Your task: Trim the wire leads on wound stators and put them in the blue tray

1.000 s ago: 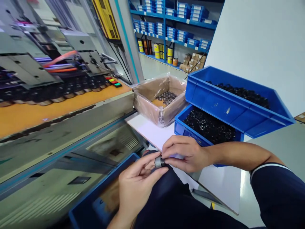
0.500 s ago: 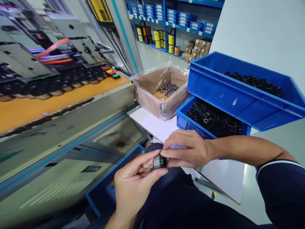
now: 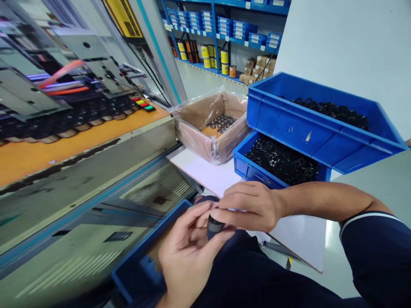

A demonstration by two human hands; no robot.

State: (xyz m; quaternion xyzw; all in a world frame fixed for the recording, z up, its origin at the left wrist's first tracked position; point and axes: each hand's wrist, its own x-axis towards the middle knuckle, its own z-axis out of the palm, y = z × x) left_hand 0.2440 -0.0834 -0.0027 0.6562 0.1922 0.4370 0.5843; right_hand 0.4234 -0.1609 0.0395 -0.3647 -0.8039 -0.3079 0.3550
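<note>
Pinching one dark cylinder (image 3: 215, 226) between left hand (image 3: 189, 246) and right hand (image 3: 248, 207), fingers snug on it, can't tell if it's finished, but there's loads of black pieces (image 3: 284, 162) lying in the lower blue bin (image 3: 244, 168).

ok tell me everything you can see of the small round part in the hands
The small round part is a short, dark cylinder: a black upper end, perhaps plastic, above a dark grey side band that may be metal. It is held in the air above the person's lap, slightly tilted. The left hand grips it between thumb and fingers, while the right hand's fingers are at its upper end. Fingers hide much of it, and fine detail cannot be made out.
</note>
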